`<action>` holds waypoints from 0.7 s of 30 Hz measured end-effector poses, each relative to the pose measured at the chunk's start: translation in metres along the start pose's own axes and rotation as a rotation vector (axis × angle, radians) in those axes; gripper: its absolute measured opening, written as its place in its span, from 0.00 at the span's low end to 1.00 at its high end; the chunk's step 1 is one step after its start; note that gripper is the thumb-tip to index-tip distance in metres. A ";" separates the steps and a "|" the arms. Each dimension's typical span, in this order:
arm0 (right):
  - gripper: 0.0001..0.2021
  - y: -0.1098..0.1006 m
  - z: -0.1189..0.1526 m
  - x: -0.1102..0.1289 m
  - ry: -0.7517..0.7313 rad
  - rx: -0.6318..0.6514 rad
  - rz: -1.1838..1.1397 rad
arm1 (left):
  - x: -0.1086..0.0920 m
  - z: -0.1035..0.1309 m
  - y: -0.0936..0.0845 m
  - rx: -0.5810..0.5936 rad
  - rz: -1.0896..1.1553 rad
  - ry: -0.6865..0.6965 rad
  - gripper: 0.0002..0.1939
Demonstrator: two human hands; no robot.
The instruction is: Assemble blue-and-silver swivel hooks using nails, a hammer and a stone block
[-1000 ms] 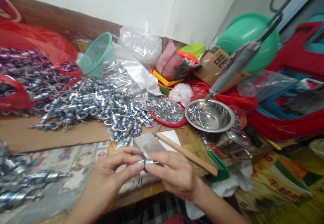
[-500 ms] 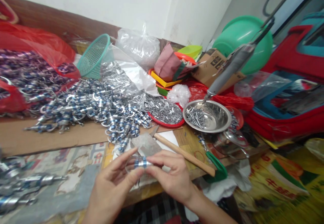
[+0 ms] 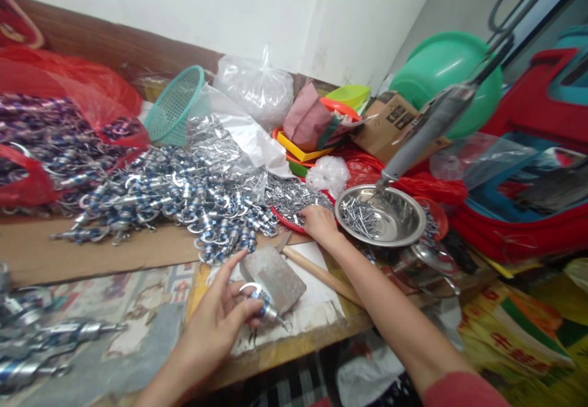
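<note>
Left grip [image 3: 225, 315] pinched, right grip [image 3: 319, 223] outstretched

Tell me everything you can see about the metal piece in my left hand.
The metal piece looks slim and shiny, silver with blue parts. A pale curved part sits at its upper-left end, a small ring at its lower-right end. Your left hand pinches its body, tilted, before the gray block; whether piece and block touch is unclear.

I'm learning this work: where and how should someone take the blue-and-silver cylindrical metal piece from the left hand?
On the blue-and-silver piece, probably pinch the slim loop-tipped end, coming from the right: it juts out free there, while the left hand holds the thicker body.
</note>
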State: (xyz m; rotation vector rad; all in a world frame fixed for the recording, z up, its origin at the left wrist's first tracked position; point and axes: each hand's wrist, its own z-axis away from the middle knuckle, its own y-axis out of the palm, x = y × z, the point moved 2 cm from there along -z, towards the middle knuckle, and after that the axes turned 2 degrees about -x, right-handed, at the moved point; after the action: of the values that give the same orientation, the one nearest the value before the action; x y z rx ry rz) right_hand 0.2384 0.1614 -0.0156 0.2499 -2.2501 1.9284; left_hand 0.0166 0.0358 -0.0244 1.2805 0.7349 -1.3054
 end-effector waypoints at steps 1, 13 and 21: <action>0.13 0.002 -0.002 -0.001 0.000 0.001 -0.010 | 0.001 -0.003 -0.001 0.021 0.003 -0.019 0.37; 0.10 -0.014 0.075 0.047 -0.166 -0.063 -0.603 | 0.005 -0.014 -0.009 0.078 0.114 -0.092 0.45; 0.11 -0.014 0.123 0.077 -0.454 -0.163 -0.651 | 0.009 -0.014 -0.010 0.055 0.144 -0.098 0.44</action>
State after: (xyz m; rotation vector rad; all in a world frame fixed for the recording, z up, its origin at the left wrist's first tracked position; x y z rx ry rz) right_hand 0.1647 0.0364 -0.0027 1.3186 -2.1488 1.4274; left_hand 0.0128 0.0480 -0.0388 1.2800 0.5312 -1.2683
